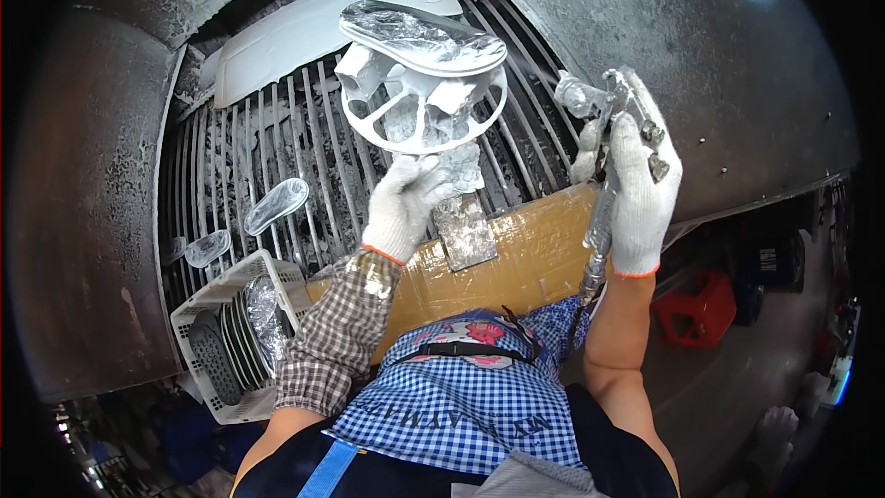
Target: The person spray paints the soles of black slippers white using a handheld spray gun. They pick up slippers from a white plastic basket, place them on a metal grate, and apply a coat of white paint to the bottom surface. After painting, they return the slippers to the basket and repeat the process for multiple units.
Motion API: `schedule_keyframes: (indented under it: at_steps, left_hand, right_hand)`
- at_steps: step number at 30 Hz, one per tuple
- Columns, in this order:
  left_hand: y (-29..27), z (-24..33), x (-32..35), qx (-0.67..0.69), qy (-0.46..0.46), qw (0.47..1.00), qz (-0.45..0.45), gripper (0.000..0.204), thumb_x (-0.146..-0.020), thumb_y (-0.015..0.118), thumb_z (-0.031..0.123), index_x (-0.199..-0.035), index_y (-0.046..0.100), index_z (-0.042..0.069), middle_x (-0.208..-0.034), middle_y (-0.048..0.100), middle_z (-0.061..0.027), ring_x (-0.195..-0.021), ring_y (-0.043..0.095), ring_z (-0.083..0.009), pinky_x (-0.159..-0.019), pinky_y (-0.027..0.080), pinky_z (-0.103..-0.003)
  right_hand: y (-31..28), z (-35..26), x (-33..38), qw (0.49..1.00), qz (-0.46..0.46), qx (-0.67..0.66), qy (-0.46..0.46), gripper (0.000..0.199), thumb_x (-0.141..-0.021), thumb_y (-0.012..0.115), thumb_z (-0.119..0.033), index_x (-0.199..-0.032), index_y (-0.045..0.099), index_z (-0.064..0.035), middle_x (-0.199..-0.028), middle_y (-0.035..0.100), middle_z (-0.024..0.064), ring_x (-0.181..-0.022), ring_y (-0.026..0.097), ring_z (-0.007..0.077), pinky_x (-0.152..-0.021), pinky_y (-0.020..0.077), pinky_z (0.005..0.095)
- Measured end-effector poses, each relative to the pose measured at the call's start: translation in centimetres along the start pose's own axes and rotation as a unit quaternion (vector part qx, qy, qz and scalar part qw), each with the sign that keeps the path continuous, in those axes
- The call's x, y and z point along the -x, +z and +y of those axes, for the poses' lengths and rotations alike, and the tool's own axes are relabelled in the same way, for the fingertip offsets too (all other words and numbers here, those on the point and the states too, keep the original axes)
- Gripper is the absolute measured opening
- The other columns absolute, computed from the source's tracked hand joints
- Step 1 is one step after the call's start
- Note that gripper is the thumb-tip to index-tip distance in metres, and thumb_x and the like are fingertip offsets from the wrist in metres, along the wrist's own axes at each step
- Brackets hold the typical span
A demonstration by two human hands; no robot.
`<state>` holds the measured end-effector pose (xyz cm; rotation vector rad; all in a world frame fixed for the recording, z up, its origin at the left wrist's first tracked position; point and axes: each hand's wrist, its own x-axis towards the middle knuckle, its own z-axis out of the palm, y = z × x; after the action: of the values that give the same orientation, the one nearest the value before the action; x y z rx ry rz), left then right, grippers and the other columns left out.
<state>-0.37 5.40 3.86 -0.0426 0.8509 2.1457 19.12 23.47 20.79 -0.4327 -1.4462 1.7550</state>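
Note:
My left hand (401, 206), in a white knit glove, has its fingers closed at the near rim of a white spoked wheel (424, 146). Blocks on this wheel bear a shoe sole (424, 41) wrapped in shiny film, with a white edge. Beneath the wheel, a crusted metal bar (466, 232) reaches toward me. In my right hand (641, 180), also gloved, is a paint-caked spray gun (604, 207); the fingers wrap it at the right of the wheel, its nozzle end pointing away from me.
Metal grating (313, 148) spans the booth between dark, dusted walls (719, 83). Film-covered soles (277, 206) stand on it at left, near a white basket (207, 314) of soles. Taped cardboard (544, 240) lines the front edge; a red stool (696, 309) stands at right.

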Motion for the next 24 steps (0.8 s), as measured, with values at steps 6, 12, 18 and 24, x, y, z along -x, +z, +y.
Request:
schedule_keyframes:
  at_steps: [6, 12, 18, 24]
  left_hand:
    - [0.6, 0.1, -0.6, 0.055, -0.005, 0.998, -0.006, 0.041, -0.099, 0.057, 0.01, -0.135, 0.056, -0.01, -0.129, 0.066, -0.0288, -0.119, 0.066, -0.0456, -0.103, 0.057, -0.061]
    - [-1.6, 2.1, -0.4, 0.03, 0.006, 0.999, 0.015, 0.039, -0.1, 0.056, 0.012, -0.133, 0.058, -0.009, -0.128, 0.067, -0.0288, -0.115, 0.069, -0.0437, -0.099, 0.06, -0.057]
    - [-2.1, 3.7, -0.5, 0.031, 0.035, 0.999, 0.014, 0.041, -0.098, 0.059, 0.014, -0.132, 0.058, -0.009, -0.129, 0.068, -0.0292, -0.111, 0.071, -0.0428, -0.096, 0.062, -0.055]
    - [-3.2, 5.5, -1.1, 0.014, 0.062, 0.998, 0.02, 0.036, -0.099, 0.06, 0.015, -0.129, 0.058, -0.005, -0.131, 0.068, -0.0289, -0.117, 0.07, -0.0445, -0.095, 0.062, -0.055]
  right_hand:
    - [0.2, -0.5, 0.7, 1.0, 0.022, -0.009, 0.011, 0.051, -0.11, 0.059, -0.013, -0.157, 0.047, 0.0031, -0.102, 0.07, 0.0062, -0.079, 0.062, 0.0061, -0.066, 0.0528, 0.0214]
    - [-0.6, -0.2, 0.8, 0.999, -0.033, 0.0, 0.013, 0.048, -0.109, 0.058, -0.011, -0.154, 0.051, 0.0033, -0.107, 0.072, 0.0074, -0.082, 0.062, 0.0056, -0.067, 0.0538, 0.0209]
    - [-0.8, 0.2, 0.9, 0.999, -0.042, -0.021, 0.019, 0.046, -0.109, 0.058, -0.011, -0.153, 0.052, 0.0024, -0.107, 0.072, 0.0073, -0.081, 0.063, 0.0061, -0.068, 0.054, 0.0217]
    - [-0.4, 1.0, 0.9, 0.999, -0.016, -0.046, 0.018, 0.047, -0.11, 0.06, -0.014, -0.154, 0.053, 0.0014, -0.097, 0.07, 0.0056, -0.076, 0.063, 0.0069, -0.066, 0.0527, 0.022]
